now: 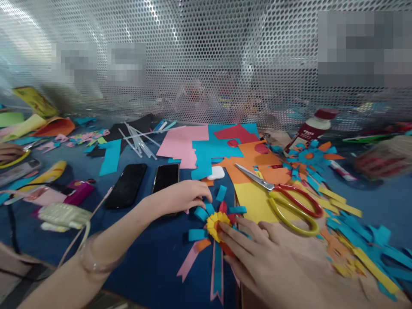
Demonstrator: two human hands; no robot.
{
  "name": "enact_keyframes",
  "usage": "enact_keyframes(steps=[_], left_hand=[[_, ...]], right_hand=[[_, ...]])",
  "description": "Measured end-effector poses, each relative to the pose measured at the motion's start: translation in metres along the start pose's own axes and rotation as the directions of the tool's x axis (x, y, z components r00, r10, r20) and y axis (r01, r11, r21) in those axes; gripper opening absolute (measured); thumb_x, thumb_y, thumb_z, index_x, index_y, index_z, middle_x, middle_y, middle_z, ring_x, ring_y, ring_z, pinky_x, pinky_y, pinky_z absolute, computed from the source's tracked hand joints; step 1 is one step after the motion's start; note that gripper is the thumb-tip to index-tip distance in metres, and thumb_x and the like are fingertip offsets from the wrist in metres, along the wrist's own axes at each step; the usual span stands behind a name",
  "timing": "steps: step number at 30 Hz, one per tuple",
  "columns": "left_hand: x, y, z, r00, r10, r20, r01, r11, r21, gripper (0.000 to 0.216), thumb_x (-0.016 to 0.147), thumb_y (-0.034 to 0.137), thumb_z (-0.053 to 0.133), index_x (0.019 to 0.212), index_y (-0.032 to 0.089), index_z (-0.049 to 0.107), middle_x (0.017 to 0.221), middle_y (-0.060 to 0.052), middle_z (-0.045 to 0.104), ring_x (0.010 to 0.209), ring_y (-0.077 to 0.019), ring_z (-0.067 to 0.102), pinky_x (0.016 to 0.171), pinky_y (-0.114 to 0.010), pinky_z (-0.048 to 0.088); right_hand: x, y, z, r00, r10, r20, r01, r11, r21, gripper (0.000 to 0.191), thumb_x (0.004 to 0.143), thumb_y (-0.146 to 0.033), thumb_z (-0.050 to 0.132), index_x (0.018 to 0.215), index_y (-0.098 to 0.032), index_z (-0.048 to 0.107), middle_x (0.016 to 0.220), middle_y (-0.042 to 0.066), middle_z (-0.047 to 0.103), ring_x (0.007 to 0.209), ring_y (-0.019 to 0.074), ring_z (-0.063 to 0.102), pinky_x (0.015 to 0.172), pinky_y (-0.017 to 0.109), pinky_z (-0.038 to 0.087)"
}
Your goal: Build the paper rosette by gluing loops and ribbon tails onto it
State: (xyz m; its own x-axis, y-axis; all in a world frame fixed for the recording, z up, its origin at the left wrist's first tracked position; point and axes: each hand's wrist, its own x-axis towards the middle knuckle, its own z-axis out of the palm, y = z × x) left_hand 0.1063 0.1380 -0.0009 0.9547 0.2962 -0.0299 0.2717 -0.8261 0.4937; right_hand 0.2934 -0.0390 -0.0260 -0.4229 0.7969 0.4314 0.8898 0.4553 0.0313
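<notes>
A paper flower rosette with a ruffled yellow centre (215, 226) lies on the blue table. Blue paper loops (198, 234) and red pieces surround that centre. Pink and blue ribbon tails (217, 272) hang from it towards me. My left hand (185, 196) reaches in from the left, its fingers closed on a blue paper loop at the upper left of the flower. Flat across the flower's right side, my right hand (257, 251) has its fingers stretched out, fingertips pressing the yellow centre. Part of the flower is hidden under that hand.
Scissors (273, 187) with red and yellow handles lie open on coloured paper sheets (254, 201). Two phones (126, 185) rest left of centre, near white glue sticks (140, 139). A brown bottle (309, 128) and another blue flower (309, 156) stand right, beside paper scraps (363, 234).
</notes>
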Motion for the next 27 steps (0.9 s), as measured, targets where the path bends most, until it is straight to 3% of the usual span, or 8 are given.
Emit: enact_keyframes(steps=[2,7,11,27], left_hand=[[-0.0014,0.0015,0.0000,1.000,0.004,-0.007,-0.004,1.000,-0.027,0.016,0.090,0.021,0.052,0.100,0.018,0.064,0.101,-0.005,0.064,0.093,-0.0163,0.061,0.083,-0.027,0.048],[-0.0029,0.0054,-0.0004,0.999,-0.054,0.004,0.055,0.996,-0.066,0.018,0.091,0.023,0.050,0.102,0.018,0.063,0.100,-0.005,0.063,0.081,-0.0135,0.063,0.065,-0.021,0.050],[-0.0028,0.0054,-0.0012,1.000,-0.010,0.005,0.010,0.998,-0.057,0.015,0.090,0.021,0.053,0.099,0.018,0.064,0.098,-0.004,0.065,0.087,-0.0144,0.062,0.076,-0.023,0.049],[0.0055,0.0081,0.0019,0.999,0.044,-0.020,-0.045,0.995,-0.088,0.016,0.088,0.014,0.055,0.100,0.017,0.066,0.102,-0.006,0.068,0.096,-0.0157,0.060,0.084,-0.026,0.047]], right_hand=[[-0.0004,-0.0001,0.0009,1.000,0.011,-0.016,-0.010,1.000,0.008,0.029,0.093,-0.038,0.045,0.112,-0.028,0.065,0.116,-0.010,0.067,0.103,0.0218,0.056,0.078,0.039,0.034],[-0.0017,-0.0002,0.0015,1.000,0.004,-0.016,-0.003,1.000,0.016,0.029,0.094,-0.036,0.043,0.110,-0.028,0.066,0.117,-0.009,0.066,0.103,0.0225,0.055,0.078,0.039,0.033],[-0.0044,-0.0008,0.0029,1.000,-0.001,-0.005,0.001,1.000,-0.002,0.032,0.094,-0.039,0.043,0.114,-0.027,0.065,0.122,-0.008,0.063,0.108,0.0241,0.053,0.079,0.040,0.032],[-0.0044,0.0012,0.0023,0.999,-0.014,0.035,0.014,1.000,-0.002,0.036,0.092,-0.044,0.045,0.120,-0.027,0.061,0.127,-0.011,0.059,0.109,0.0234,0.051,0.078,0.040,0.034]])
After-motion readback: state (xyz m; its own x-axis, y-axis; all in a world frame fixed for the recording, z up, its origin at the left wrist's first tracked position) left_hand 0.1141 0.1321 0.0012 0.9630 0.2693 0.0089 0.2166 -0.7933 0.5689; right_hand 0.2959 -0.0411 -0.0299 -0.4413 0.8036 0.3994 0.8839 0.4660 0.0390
